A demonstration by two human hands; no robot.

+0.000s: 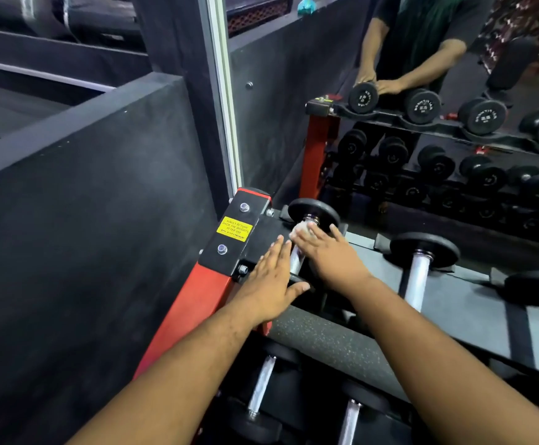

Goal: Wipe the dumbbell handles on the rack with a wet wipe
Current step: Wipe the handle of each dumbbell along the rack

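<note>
The leftmost dumbbell on the top shelf of the rack (473, 293) has a chrome handle (296, 260) between black round heads. My right hand (329, 256) lies over the far part of that handle with straight fingers, pressing a white wet wipe (299, 229) against it near the far head (313, 211). My left hand (269, 285) lies flat with spread fingers on the near head and rack end, its thumb on the near head (297, 279).
Two more dumbbells (417, 274) lie to the right on the same shelf, others on the lower shelf (261, 385). A red rack post with a yellow sticker (233, 229) stands left. A mirror (422, 123) behind reflects the rack and a person. A black padded wall (85, 236) is left.
</note>
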